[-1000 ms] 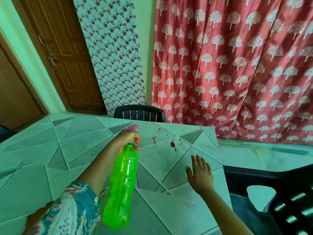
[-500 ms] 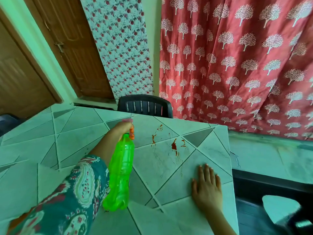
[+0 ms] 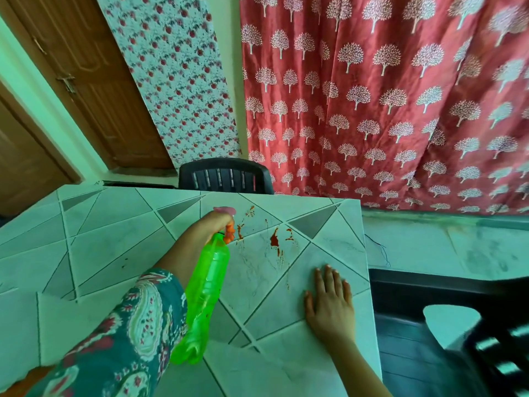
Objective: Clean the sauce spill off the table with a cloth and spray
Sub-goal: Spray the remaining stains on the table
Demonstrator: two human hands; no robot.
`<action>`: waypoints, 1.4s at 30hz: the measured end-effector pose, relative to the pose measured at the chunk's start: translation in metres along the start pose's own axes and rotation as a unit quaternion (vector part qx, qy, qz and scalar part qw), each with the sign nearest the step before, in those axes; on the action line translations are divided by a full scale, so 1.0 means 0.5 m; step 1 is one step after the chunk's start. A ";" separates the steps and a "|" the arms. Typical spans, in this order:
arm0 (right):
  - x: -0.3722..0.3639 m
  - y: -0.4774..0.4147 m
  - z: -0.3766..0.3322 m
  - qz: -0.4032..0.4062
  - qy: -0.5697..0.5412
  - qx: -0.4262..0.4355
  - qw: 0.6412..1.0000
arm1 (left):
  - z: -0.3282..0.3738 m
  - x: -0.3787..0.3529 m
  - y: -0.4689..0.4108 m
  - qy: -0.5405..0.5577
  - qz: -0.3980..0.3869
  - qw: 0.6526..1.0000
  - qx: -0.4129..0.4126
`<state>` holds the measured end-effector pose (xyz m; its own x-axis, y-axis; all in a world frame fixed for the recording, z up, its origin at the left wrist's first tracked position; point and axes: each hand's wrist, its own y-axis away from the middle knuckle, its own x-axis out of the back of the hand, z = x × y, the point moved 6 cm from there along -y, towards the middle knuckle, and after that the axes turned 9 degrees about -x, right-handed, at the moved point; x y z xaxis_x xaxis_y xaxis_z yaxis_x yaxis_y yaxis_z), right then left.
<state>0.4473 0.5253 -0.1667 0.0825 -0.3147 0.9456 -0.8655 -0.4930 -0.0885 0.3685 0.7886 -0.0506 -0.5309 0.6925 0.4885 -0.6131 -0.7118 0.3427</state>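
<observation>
My left hand (image 3: pixel 210 224) grips the orange trigger head of a bright green spray bottle (image 3: pixel 204 293), held above the table with its nozzle pointing at the spill. The red sauce spill (image 3: pixel 274 239) is a cluster of blotches and thin streaks on the pale tiled table (image 3: pixel 114 253), near its far right corner. My right hand (image 3: pixel 329 302) lies flat, fingers straight, on the table just in front of the spill. No cloth is in view.
A black plastic chair (image 3: pixel 226 176) stands behind the table's far edge. Another black chair (image 3: pixel 446 333) is close at the right, beside the table's right edge. A red tree-print curtain (image 3: pixel 386 96) and a wooden door (image 3: pixel 80 75) are behind.
The view has drifted, so the table sits lower and closer. The bottle stays aimed at the spill, and my right hand has slid a little nearer to me on the table.
</observation>
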 end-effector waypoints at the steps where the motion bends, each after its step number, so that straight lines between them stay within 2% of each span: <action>1: 0.001 0.000 -0.001 -0.002 0.003 0.002 1.000 | 0.008 -0.013 0.006 -0.012 -0.007 1.000 -0.008; 6: -0.007 0.008 0.010 -0.054 0.031 0.016 0.998 | 0.047 -0.085 0.020 -0.020 -0.073 0.996 -0.041; 9: -0.009 0.032 0.020 -0.061 0.029 0.015 0.998 | 0.091 -0.149 0.040 -0.056 -0.117 0.987 -0.098; 13: -0.001 0.101 0.036 -0.070 -0.001 -0.035 0.997 | 0.144 -0.252 0.076 -0.062 -0.186 0.971 -0.139; 17: 0.007 0.146 0.052 -0.086 -0.011 -0.088 0.992 | 0.172 -0.336 0.094 -0.082 -0.230 0.959 -0.144; 21: 0.009 0.147 0.055 -0.080 0.001 -0.090 0.993 | 0.163 -0.365 0.105 -0.065 -0.262 0.955 -0.124; 26: 0.006 0.148 0.055 -0.075 -0.001 -0.093 0.993 | 0.095 -0.377 0.182 -0.153 -0.348 0.915 -0.131; 35: 0.021 0.147 0.042 -0.034 0.009 -0.055 0.998 | 0.034 -0.191 0.170 -0.108 -0.239 0.960 -0.100; 37: 0.017 0.149 0.029 -0.081 0.031 -0.046 0.995 | 0.020 -0.144 0.172 -0.099 -0.203 0.968 -0.108; 39: 0.023 0.145 0.025 -0.096 0.044 -0.067 0.992 | 0.011 -0.118 0.168 -0.105 -0.182 0.971 -0.114; 42: 0.014 0.157 -0.033 -0.117 0.034 -0.046 0.991 | -0.016 -0.051 0.170 -0.089 -0.141 0.979 -0.117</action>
<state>0.3719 0.4978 -0.1616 0.2568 -0.1437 0.9557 -0.8677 -0.4698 0.1625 0.3253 0.7111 -0.0403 -0.2228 0.8113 0.5405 -0.8494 -0.4336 0.3008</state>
